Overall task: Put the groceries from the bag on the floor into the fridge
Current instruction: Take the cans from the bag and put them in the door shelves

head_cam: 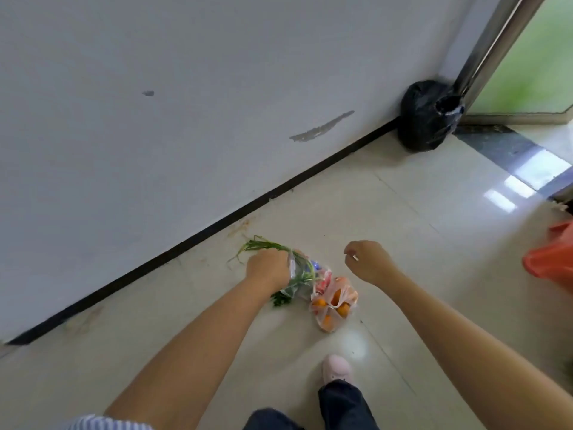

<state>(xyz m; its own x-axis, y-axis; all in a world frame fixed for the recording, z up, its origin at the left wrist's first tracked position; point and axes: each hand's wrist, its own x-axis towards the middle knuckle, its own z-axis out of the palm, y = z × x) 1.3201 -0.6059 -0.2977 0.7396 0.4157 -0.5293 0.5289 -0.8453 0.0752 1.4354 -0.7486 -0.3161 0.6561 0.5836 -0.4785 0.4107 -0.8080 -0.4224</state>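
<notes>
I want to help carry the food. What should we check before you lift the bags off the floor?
1. Left hand grips the greens bag: ok.
2. Right hand holds something: not ok, it hangs loosely curled above the bags, holding nothing.
3. Orange bag is held: not ok, it lies on the floor untouched.
4. Greens all inside their bag: not ok, the tips stick out past the hand.
5. Foot clear of the bags: ok.
6. Fridge open and ready: cannot tell, none in view.
</notes>
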